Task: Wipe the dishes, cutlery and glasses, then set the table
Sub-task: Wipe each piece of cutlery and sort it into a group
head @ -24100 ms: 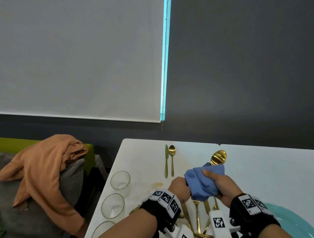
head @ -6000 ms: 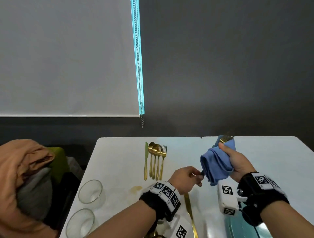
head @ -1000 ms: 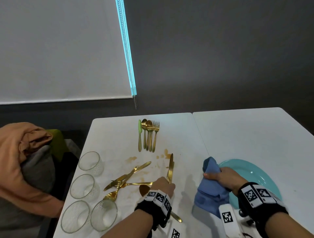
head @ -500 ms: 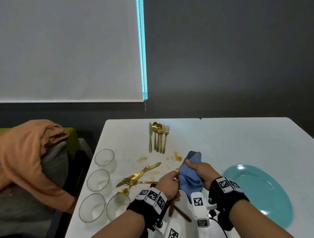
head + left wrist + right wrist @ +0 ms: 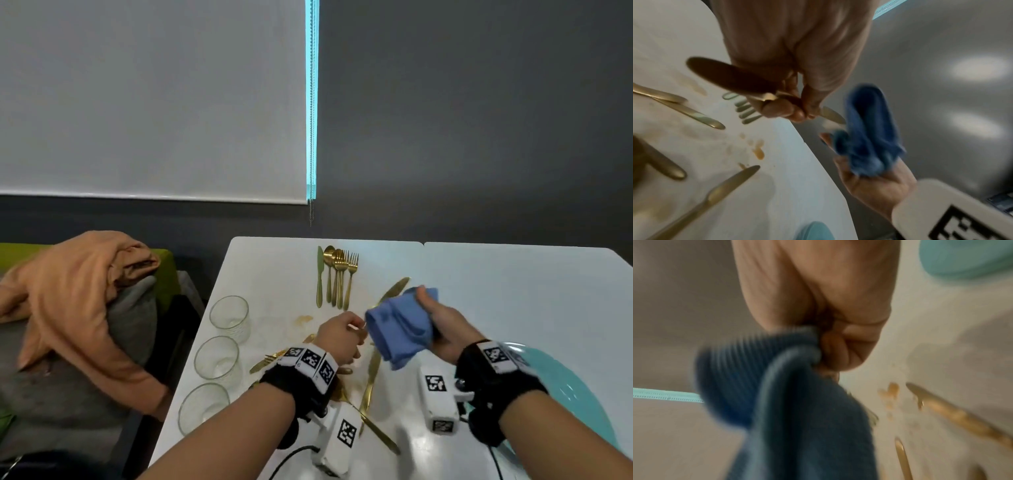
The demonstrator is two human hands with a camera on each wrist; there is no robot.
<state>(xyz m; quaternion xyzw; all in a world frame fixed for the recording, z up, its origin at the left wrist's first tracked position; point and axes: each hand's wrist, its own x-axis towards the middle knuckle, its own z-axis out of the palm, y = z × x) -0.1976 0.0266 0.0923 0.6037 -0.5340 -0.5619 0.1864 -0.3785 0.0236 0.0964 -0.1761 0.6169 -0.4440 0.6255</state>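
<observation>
My left hand pinches the handle of a gold knife and holds it above the white table. The knife runs away from me to the right. My right hand grips a blue cloth bunched round the middle of the knife, and only the blade tip sticks out past the cloth. In the left wrist view the left fingers clamp the knife just short of the cloth. The right wrist view shows the cloth, blurred, squeezed in my fist.
A neat row of gold cutlery lies at the table's far side. Loose gold cutlery and brown stains lie near my hands. Three glasses line the left edge. A teal plate is at the right, an orange garment on the seat at left.
A second ago my left hand took a knife off the table while the cloth was by the plate. Both hands have since met and risen, and the blade tip now pokes beyond the cloth.
</observation>
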